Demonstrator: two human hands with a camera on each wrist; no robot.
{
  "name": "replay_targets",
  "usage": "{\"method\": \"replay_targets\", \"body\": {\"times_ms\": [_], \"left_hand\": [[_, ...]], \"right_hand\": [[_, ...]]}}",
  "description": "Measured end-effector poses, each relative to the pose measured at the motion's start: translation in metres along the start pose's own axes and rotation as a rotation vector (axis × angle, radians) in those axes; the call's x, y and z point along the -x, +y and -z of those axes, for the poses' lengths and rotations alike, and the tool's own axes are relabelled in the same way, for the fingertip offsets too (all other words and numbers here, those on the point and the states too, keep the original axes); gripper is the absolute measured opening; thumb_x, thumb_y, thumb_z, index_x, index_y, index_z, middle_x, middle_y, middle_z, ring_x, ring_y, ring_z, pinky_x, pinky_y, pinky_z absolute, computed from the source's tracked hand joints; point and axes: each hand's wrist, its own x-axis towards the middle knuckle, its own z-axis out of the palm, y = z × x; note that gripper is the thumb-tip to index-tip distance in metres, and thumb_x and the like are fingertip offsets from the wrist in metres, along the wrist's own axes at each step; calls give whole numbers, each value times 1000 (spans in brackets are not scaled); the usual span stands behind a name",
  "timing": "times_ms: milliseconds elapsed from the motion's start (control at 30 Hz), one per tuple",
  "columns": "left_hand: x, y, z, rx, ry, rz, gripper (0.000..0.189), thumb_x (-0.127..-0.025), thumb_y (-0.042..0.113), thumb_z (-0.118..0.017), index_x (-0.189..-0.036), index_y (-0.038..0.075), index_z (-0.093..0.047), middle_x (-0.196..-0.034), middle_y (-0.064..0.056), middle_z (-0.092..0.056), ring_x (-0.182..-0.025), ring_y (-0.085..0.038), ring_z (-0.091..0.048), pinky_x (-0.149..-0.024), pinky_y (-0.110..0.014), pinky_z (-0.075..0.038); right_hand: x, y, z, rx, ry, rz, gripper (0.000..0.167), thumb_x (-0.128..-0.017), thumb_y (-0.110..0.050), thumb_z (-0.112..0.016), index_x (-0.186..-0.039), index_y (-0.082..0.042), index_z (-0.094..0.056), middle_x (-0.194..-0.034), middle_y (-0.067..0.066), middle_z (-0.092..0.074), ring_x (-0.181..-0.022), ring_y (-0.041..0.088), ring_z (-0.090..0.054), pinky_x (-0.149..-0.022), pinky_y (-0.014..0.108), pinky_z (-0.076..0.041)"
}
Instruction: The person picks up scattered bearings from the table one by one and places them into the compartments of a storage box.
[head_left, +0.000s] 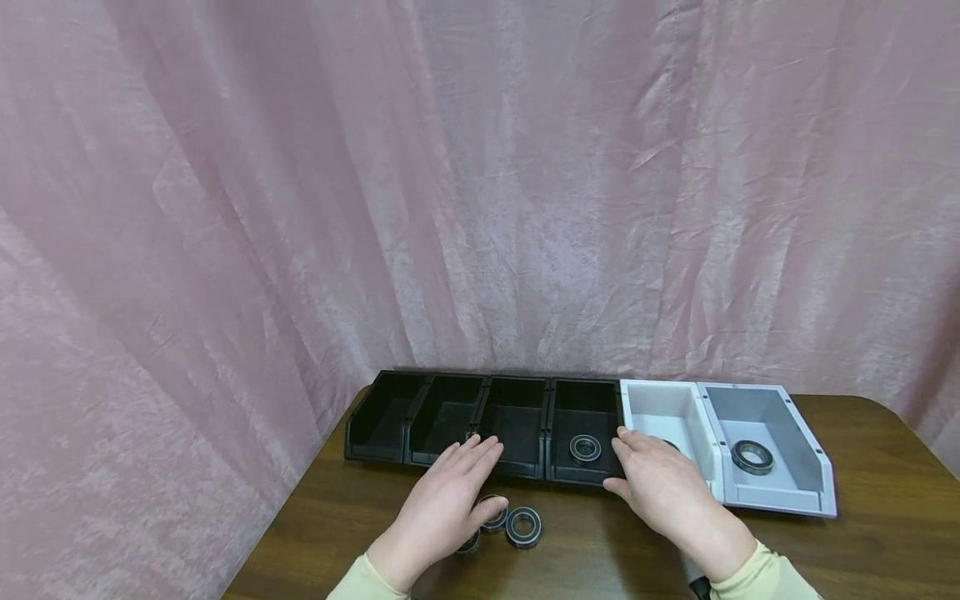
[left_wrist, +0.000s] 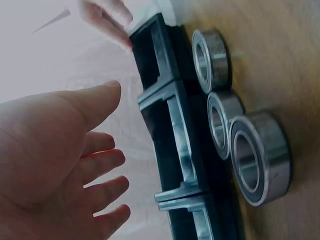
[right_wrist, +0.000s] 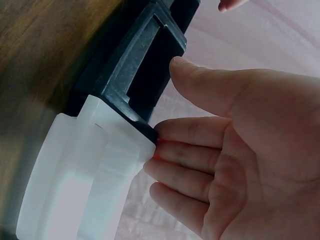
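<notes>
Palm down, my left hand hovers with extended fingers over the front of the black bins, holding nothing. Beside its thumb, three metal ball bearings lie on the table: the right one is fully visible, the other two partly covered by the hand. In the left wrist view the largest bearing is nearest. My right hand is empty too, fingers extended at the seam between the rightmost black bin and the white bin. That black bin contains a bearing.
Four black bins stand in a row with the white bin and a grey bin to their right. Another bearing lies in the grey bin. Behind the wooden table hangs a pink curtain.
</notes>
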Motion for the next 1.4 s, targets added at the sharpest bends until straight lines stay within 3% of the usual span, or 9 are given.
{"method": "replay_targets", "body": {"times_ms": [333, 600, 900, 1133, 1400], "left_hand": [[6, 16, -6, -38, -15, -139, 70, -103, 45, -78, -160, 9, -58, -164, -7, -57, -155, -27, -49, -125, -55, -42], [9, 20, -12, -40, -46, -179, 68, -105, 46, -75, -160, 9, -58, -164, -6, -57, -154, -28, -51, -124, -54, -43], [5, 21, -20, -50, -82, -196, 66, -105, 47, -75, -159, 12, -60, -163, -5, -58, -152, -28, -53, -124, -54, -44], [4, 20, -27, -26, -153, -173, 65, -105, 47, -75, -159, 13, -60, -161, -3, -60, -152, -28, -53, -124, -55, -44], [3, 18, -33, -47, -143, -174, 64, -104, 46, -76, -157, 13, -62, -158, -3, -62, -151, -27, -55, -124, -54, -44]], "right_hand": [[2, 1, 1, -5, -6, -1, 56, -95, -32, -87, -130, 9, -74, -140, 26, -71, -132, 43, -68, -110, 55, -55], [3, -1, 1, -20, -23, -6, 57, -94, -32, -88, -131, 9, -74, -142, 25, -70, -133, 43, -67, -111, 55, -54], [3, 1, 2, -9, -9, -8, 57, -94, -32, -88, -130, 9, -74, -141, 25, -71, -132, 43, -67, -111, 55, -54], [2, 0, 1, -30, -39, -18, 57, -95, -32, -87, -131, 9, -73, -143, 25, -69, -135, 43, -65, -112, 56, -54], [1, 0, 1, -22, -44, -24, 57, -95, -33, -87, -132, 9, -73, -143, 25, -69, -135, 43, -66, -112, 56, -54]]}}
